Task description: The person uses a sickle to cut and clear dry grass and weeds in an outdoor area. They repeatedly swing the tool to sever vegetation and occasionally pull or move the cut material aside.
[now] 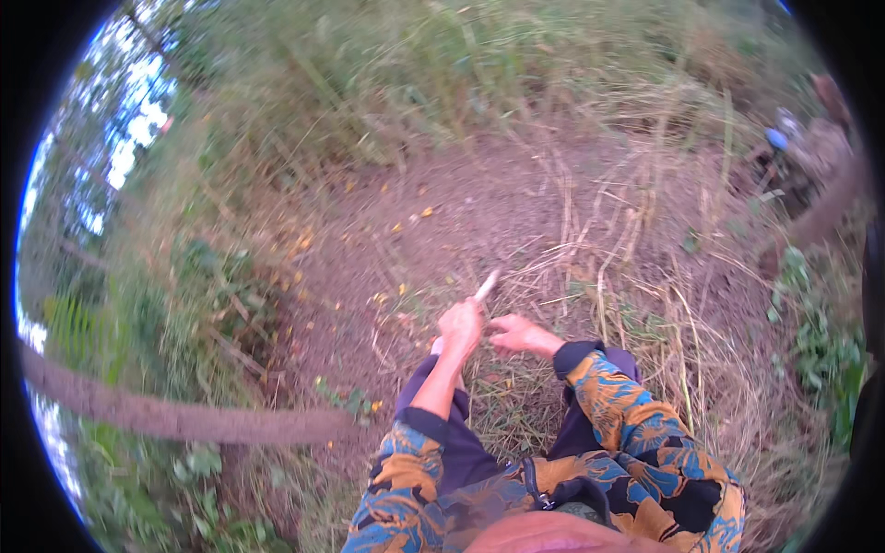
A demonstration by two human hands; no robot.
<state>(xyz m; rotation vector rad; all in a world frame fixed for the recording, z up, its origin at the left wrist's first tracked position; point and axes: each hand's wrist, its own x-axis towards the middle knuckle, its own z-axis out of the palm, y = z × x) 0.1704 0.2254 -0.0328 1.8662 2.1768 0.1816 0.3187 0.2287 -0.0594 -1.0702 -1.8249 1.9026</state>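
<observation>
My left hand (pixel 461 327) is closed around a pale, slender stick-like object (pixel 488 285), whose upper end sticks out above my fist; a small white part also shows by my wrist, and I cannot tell if it belongs to the same object. Just to the right of that fist is my right hand (pixel 513 333), its fingers bent and partly spread, with nothing clearly in it. Both hands are above bare soil (pixel 415 256) strewn with dry grass stalks and small yellow leaves. The picture is somewhat blurred.
A tree trunk (pixel 180 417) rises at the left. Tall grass (pixel 442 62) borders the soil at the top. Dry stalks (pixel 608 256) lie to the right of my hands. At the upper right are a blue item (pixel 776 139) and blurred objects beside another brown trunk (pixel 826 207).
</observation>
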